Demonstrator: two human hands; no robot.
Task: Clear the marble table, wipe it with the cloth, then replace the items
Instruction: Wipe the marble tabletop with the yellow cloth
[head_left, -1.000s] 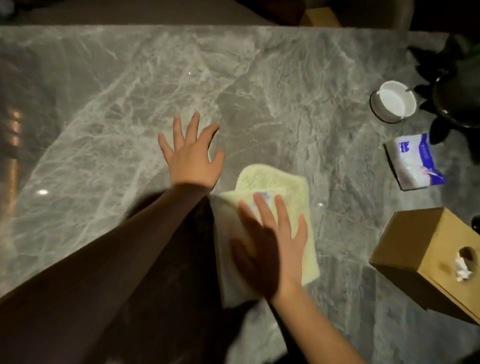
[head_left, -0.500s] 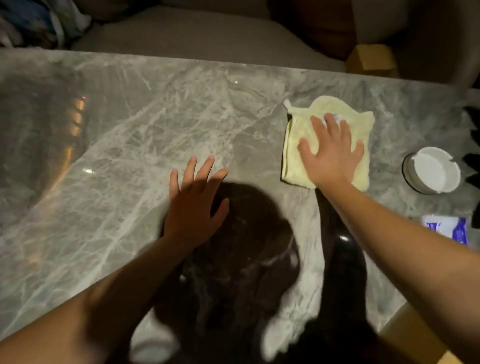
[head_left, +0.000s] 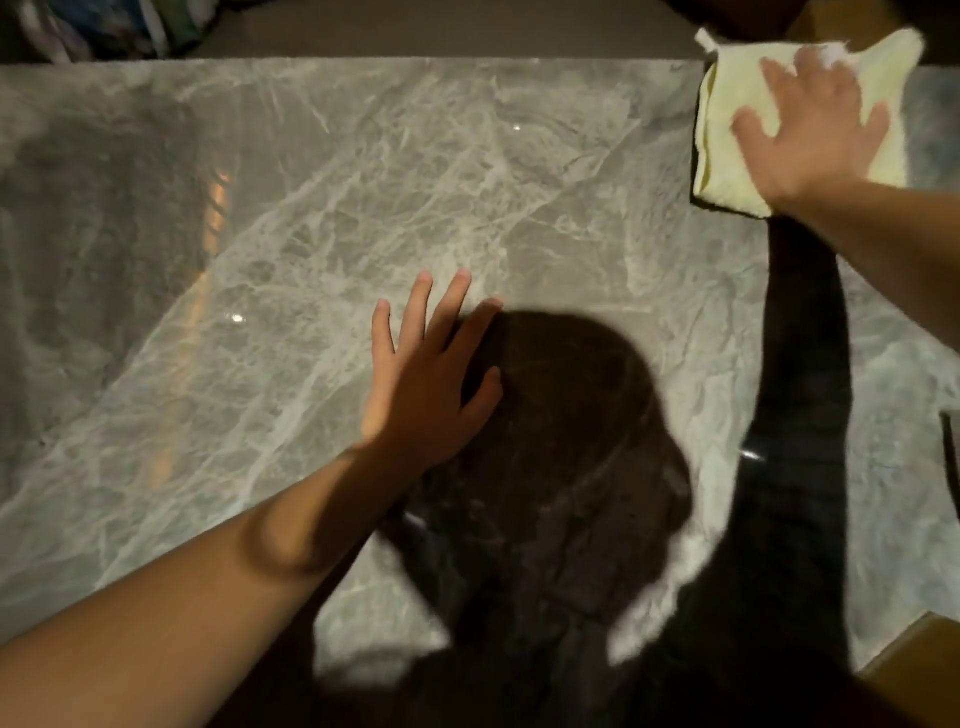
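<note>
Marble table (head_left: 322, 218) fills the view, grey with pale veins. At one o'clock the right hand (head_left: 810, 140) lies flat, fingers spread, pressing the folded yellow cloth (head_left: 727, 171) at the table's far edge; the cloth's top overhangs that edge. Near centre the left hand (head_left: 426, 395) is splayed wide, holding nothing, above a dark shadow (head_left: 561, 467).

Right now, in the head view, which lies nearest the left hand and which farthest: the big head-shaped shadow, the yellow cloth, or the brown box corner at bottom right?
1. Head-shaped shadow: touching the left hand, just to its right.
2. Yellow cloth: at the table's far right edge, under the right hand.
3. Brown box corner: bottom right, farthest.
</note>
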